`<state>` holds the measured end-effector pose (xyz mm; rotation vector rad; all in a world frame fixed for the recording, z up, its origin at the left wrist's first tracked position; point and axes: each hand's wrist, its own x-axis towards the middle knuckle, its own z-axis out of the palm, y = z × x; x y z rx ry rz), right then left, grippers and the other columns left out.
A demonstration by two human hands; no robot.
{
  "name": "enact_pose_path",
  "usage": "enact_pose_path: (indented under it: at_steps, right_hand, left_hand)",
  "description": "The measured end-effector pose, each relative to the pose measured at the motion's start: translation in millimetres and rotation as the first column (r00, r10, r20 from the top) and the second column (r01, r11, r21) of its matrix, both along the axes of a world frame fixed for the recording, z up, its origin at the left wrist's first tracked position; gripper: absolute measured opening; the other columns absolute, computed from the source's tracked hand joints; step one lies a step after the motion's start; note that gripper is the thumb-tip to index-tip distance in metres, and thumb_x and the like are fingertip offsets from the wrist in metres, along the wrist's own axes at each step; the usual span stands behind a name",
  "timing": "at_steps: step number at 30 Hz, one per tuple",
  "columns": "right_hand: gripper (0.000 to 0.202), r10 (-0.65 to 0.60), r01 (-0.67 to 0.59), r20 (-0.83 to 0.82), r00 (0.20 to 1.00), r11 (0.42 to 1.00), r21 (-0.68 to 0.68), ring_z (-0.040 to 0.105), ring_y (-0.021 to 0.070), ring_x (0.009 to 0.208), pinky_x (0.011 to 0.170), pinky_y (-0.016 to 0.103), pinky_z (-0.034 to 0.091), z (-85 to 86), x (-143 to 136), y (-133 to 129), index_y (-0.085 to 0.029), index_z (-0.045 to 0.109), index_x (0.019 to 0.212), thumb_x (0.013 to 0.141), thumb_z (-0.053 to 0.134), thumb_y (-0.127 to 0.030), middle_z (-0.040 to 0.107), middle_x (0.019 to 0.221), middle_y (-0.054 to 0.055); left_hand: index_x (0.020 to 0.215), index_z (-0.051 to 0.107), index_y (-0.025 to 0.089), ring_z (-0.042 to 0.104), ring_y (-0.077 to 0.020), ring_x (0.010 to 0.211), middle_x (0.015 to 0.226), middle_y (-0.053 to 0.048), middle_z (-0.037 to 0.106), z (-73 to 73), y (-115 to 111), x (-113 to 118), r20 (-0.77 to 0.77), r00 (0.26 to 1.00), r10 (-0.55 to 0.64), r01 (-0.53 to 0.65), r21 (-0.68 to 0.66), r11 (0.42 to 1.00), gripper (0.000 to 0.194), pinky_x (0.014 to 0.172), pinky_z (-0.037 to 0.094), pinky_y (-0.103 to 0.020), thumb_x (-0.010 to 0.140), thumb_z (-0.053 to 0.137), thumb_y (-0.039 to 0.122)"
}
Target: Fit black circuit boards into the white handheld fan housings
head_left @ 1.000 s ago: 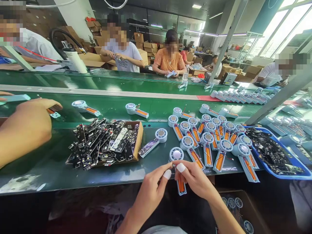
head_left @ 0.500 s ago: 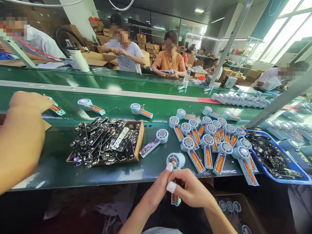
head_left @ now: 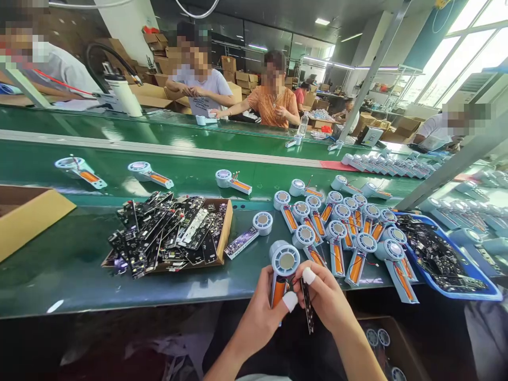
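My left hand is closed round the handle of a light-blue handheld fan, its round head tilted up towards me. An orange battery shows in the open handle. In my right hand a narrow black circuit board is pinched, hanging down beside the fan. Thin wires run between the fan and the board; whether they are joined I cannot tell. White covers wrap both thumbs. Just beyond lies another fan with a board on its handle. Several open fans with orange batteries lie to the right.
A cardboard tray heaped with circuit boards stands left of centre. A blue basket of boards is at the right. Fans lie along the green conveyor. An open carton sits at left. Co-workers sit across the line.
The fan in my hands has tilted up, showing its disc and battery. The board now shows in my right hand. A co-worker's arm at left has gone; the person in orange has reached sideways.
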<state>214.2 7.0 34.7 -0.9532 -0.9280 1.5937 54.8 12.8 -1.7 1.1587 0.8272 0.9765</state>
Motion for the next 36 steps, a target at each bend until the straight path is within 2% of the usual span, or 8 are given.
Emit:
enact_pose_path:
  at_steps: [4, 10, 13, 16, 19, 22, 28, 36]
  right_hand:
    - [0.021, 0.023, -0.060, 0.253, 0.967, 0.988, 0.141, 0.060, 0.0135, 0.081, 0.075, 0.024, 0.049, 9.7, 5, -10, -0.019, 0.068, 0.097, 0.088, 0.073, -0.037, 0.067, 0.091, 0.003]
    - [0.026, -0.177, 0.042, 0.569, 0.803, 0.969, 0.243, 0.064, 0.0176, 0.087, 0.081, 0.028, 0.051, 5.6, 3, -14, -0.023, 0.058, 0.114, 0.090, 0.065, -0.030, 0.067, 0.095, 0.002]
    - [0.017, -0.320, 0.012, 0.757, 0.570, 0.924, 0.381, 0.065, 0.0189, 0.085, 0.076, 0.028, 0.050, 5.3, 1, -13, -0.023, 0.059, 0.106, 0.090, 0.059, -0.024, 0.069, 0.094, 0.003]
    - [0.020, -0.400, -0.169, 0.876, 0.269, 0.876, 0.452, 0.068, 0.0202, 0.084, 0.069, 0.027, 0.046, 10.5, 2, -12, -0.024, 0.061, 0.107, 0.093, 0.048, -0.017, 0.072, 0.097, 0.005]
    - [0.022, -0.397, -0.370, 0.918, -0.013, 0.855, 0.364, 0.065, 0.0178, 0.063, 0.054, 0.027, 0.035, 20.0, 3, -13, -0.022, 0.062, 0.094, 0.097, 0.043, -0.012, 0.070, 0.079, 0.004]
    - [0.019, -0.337, -0.538, 0.928, -0.159, 0.818, 0.204, 0.058, 0.0159, 0.050, 0.049, 0.029, 0.024, 34.0, 2, -15, -0.021, 0.059, 0.079, 0.095, 0.052, -0.015, 0.064, 0.065, 0.002]
    - [0.008, -0.167, -0.722, 0.984, -0.055, 0.688, 0.077, 0.060, 0.0166, 0.062, 0.055, 0.029, 0.027, 51.4, 0, -12, -0.019, 0.061, 0.086, 0.093, 0.057, -0.017, 0.069, 0.077, 0.003]
    - [0.050, 0.204, -0.450, 0.761, 0.616, 0.884, 0.127, 0.043, 0.0094, 0.048, 0.054, 0.023, 0.034, 16.9, -4, 0, -0.021, 0.041, 0.061, 0.104, 0.040, -0.044, 0.047, 0.050, -0.004]
  left_hand:
    - [0.124, 0.053, 0.022, 0.057, -0.0247, 0.116, 0.126, -0.010, 0.062, -1.6, 4, -7, -0.066, 0.997, 0.026, -0.023, 0.057, 0.998, 0.039, 0.101, 0.044, -0.037, 0.093, 0.061, 0.044]
    - [0.107, 0.057, 0.020, 0.054, -0.0135, 0.065, 0.087, -0.002, 0.066, 9.6, 7, -6, 0.003, 0.996, 0.088, -0.088, -0.061, 0.994, 0.038, 0.061, 0.046, -0.025, 0.087, 0.065, 0.052]
    - [0.101, 0.057, 0.020, 0.050, -0.0106, 0.059, 0.084, -0.001, 0.066, 12.5, 8, -3, 0.060, 0.987, 0.152, -0.143, -0.131, 0.981, 0.036, 0.056, 0.042, -0.023, 0.086, 0.067, 0.051]
    - [0.100, 0.056, 0.021, 0.050, -0.0104, 0.060, 0.082, 0.001, 0.064, 8.5, 8, -1, 0.054, 0.978, 0.203, -0.196, -0.121, 0.973, 0.030, 0.058, 0.041, -0.023, 0.088, 0.065, 0.047]
    - [0.099, 0.056, 0.021, 0.049, -0.0111, 0.060, 0.075, 0.003, 0.060, 4.1, 8, -2, -0.001, 0.975, 0.221, -0.220, -0.081, 0.972, 0.024, 0.057, 0.040, -0.023, 0.090, 0.062, 0.043]
    - [0.097, 0.057, 0.020, 0.048, -0.0112, 0.061, 0.074, 0.003, 0.058, 6.9, 8, -3, -0.037, 0.975, 0.221, -0.223, -0.059, 0.973, 0.019, 0.057, 0.040, -0.023, 0.089, 0.061, 0.037]
    - [0.084, 0.055, 0.021, 0.047, -0.0107, 0.060, 0.071, 0.003, 0.058, 18.0, 7, 0, 0.053, 0.989, 0.135, -0.125, -0.166, 0.978, 0.013, 0.056, 0.038, -0.021, 0.083, 0.060, 0.033]
    - [0.103, 0.063, 0.021, 0.059, -0.0158, 0.073, 0.085, -0.001, 0.066, 11.5, 6, -8, 0.333, 0.942, 0.044, 0.063, -0.302, 0.951, 0.033, 0.067, 0.048, -0.027, 0.093, 0.052, 0.051]
